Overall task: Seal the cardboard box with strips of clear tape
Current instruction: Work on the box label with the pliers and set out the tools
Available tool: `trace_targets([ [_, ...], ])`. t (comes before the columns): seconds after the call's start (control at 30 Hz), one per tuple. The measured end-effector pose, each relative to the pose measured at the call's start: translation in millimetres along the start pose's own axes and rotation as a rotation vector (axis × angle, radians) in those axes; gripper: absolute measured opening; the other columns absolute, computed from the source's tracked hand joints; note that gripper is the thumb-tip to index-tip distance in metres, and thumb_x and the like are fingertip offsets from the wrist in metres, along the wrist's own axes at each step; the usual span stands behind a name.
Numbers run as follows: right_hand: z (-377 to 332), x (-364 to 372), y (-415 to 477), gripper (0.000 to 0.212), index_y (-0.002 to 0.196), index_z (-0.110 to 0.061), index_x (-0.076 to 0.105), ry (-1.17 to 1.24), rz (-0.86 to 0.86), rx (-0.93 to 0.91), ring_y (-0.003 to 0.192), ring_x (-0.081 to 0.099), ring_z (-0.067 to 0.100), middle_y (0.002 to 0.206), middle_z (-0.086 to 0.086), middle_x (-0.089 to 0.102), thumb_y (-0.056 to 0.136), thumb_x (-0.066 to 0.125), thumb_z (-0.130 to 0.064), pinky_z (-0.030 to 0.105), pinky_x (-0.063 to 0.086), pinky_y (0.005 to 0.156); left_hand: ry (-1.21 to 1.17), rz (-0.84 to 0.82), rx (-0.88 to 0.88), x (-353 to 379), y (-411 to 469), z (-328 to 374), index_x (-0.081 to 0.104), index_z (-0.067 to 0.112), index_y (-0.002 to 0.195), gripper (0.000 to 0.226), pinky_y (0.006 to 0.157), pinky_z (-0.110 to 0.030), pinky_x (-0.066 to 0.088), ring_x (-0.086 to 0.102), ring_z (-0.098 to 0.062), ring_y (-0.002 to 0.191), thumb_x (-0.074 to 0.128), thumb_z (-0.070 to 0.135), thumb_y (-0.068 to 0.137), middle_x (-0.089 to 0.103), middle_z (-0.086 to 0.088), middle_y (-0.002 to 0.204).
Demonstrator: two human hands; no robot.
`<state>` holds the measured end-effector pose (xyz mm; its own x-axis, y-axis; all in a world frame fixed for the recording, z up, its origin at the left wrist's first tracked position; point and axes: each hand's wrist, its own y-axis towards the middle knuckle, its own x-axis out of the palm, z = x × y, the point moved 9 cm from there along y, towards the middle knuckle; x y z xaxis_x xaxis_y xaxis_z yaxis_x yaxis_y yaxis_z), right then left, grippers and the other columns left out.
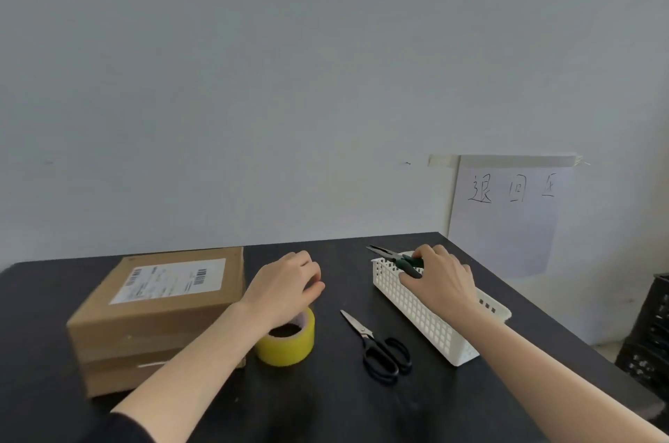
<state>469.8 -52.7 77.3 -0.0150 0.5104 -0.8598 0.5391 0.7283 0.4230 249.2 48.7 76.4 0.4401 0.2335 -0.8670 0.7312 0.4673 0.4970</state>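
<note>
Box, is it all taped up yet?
Not yet. The cardboard box is closed, with some tape already on its front side. The right hand holds pliers over the white basket. The left hand hovers above the tape roll; the scissors lie unused.

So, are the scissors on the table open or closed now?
Closed. The scissors lie flat on the black table, the blades together in one point and the two black handle loops side by side.

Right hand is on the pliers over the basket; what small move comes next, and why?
Probably lower the pliers into the white basket and release: the right hand grips them above it, and taping needs the tape roll and scissors instead.
</note>
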Motion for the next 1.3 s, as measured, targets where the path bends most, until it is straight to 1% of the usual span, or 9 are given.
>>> trace_targets([
  [0.1,-31.2,4.8,0.7,0.035,0.111,-0.027,0.059,0.064,-0.004,-0.042,0.103,0.057,0.022,0.108,-0.004,0.057,0.082,0.057,-0.048,0.037,0.037,0.088,0.011,0.021,-0.04,-14.0,-15.2,-21.2,0.062,0.024,0.103,0.023,0.068,-0.018,0.046,0.053,-0.007,0.093,0.048,0.041,0.096,0.055,0.011,0.107],
  [0.3,-101.4,14.5,-4.2,0.037,0.112,-0.027,0.058,0.197,-0.043,-0.154,0.102,0.057,0.021,0.112,-0.004,0.058,0.081,0.06,-0.047,0.039,0.046,0.089,0.049,0.036,-0.137,-42.2,-51.7,-63.6,0.063,0.024,0.108,0.026,0.072,-0.017,0.047,0.056,-0.008,0.091,0.049,0.041,0.096,0.056,0.008,0.111],
  [0.43,-147.2,20.1,-13.3,0.039,0.115,-0.026,0.058,0.222,-0.055,-0.226,0.102,0.057,0.02,0.113,-0.005,0.058,0.082,0.06,-0.048,0.038,0.044,0.09,0.071,0.039,-0.208,-59.9,-76.8,-92.4,0.063,0.026,0.109,0.028,0.074,-0.02,0.05,0.056,-0.007,0.091,0.048,0.045,0.095,0.056,0.01,0.112],
  [0.53,-176.7,27.5,-20.6,0.042,0.117,-0.026,0.056,0.248,-0.08,-0.269,0.101,0.058,0.02,0.113,-0.005,0.058,0.082,0.061,-0.05,0.037,0.047,0.088,0.095,0.03,-0.262,-70.9,-95.4,-110.7,0.061,0.027,0.113,0.029,0.074,-0.016,0.048,0.056,-0.006,0.096,0.047,0.046,0.095,0.056,0.012,0.115],
  [0.63,-203.2,36.1,-27.4,0.044,0.118,-0.026,0.055,0.272,-0.102,-0.305,0.098,0.058,0.018,0.112,-0.005,0.058,0.083,0.062,-0.052,0.037,0.05,0.085,0.135,0.023,-0.285,-81.5,-114.1,-125.6,0.061,0.028,0.115,0.032,0.068,-0.01,0.042,0.057,-0.005,0.104,0.045,0.048,0.096,0.056,0.013,0.12],
  [0.73,-224.0,44.9,-33.6,0.044,0.117,-0.027,0.055,0.281,-0.122,-0.337,0.094,0.057,0.015,0.109,-0.006,0.058,0.082,0.062,-0.053,0.037,0.051,0.083,0.173,0.009,-0.301,-87.9,-130.2,-139.1,0.062,0.027,0.115,0.037,0.072,-0.017,0.047,0.056,-0.007,0.106,0.045,0.052,0.094,0.057,0.012,0.123],
  [0.83,-240.5,51.7,-38.3,0.043,0.115,-0.028,0.056,0.286,-0.135,-0.365,0.092,0.058,0.014,0.108,-0.007,0.059,0.082,0.06,-0.055,0.036,0.053,0.081,0.181,-0.006,-0.345,-91.4,-145.3,-153.3,0.061,0.028,0.12,0.042,0.073,-0.016,0.043,0.054,-0.005,0.106,0.045,0.056,0.093,0.056,0.012,0.126],
  [1.07,-261.7,66.3,-45.2,0.041,0.112,-0.03,0.057,0.274,-0.172,-0.4,0.088,0.057,0.011,0.104,-0.009,0.057,0.081,0.059,-0.057,0.035,0.054,0.079,0.16,-0.083,-0.351,-85.7,-162.2,-165.0,0.053,0.032,0.131,0.044,0.098,-0.024,0.043,0.049,-0.005,0.12,0.051,0.051,0.092,0.051,0.014,0.136],
  [1.3,-272.1,75.6,-44.1,0.043,0.112,-0.03,0.057,0.256,-0.195,-0.414,0.087,0.057,0.011,0.101,-0.009,0.057,0.08,0.059,-0.057,0.036,0.053,0.082,0.122,-0.039,-0.343,-84.5,-165.3,-170.0,0.055,0.032,0.13,0.039,0.097,-0.023,0.043,0.049,-0.005,0.12,0.055,0.044,0.092,0.054,0.014,0.134],
])
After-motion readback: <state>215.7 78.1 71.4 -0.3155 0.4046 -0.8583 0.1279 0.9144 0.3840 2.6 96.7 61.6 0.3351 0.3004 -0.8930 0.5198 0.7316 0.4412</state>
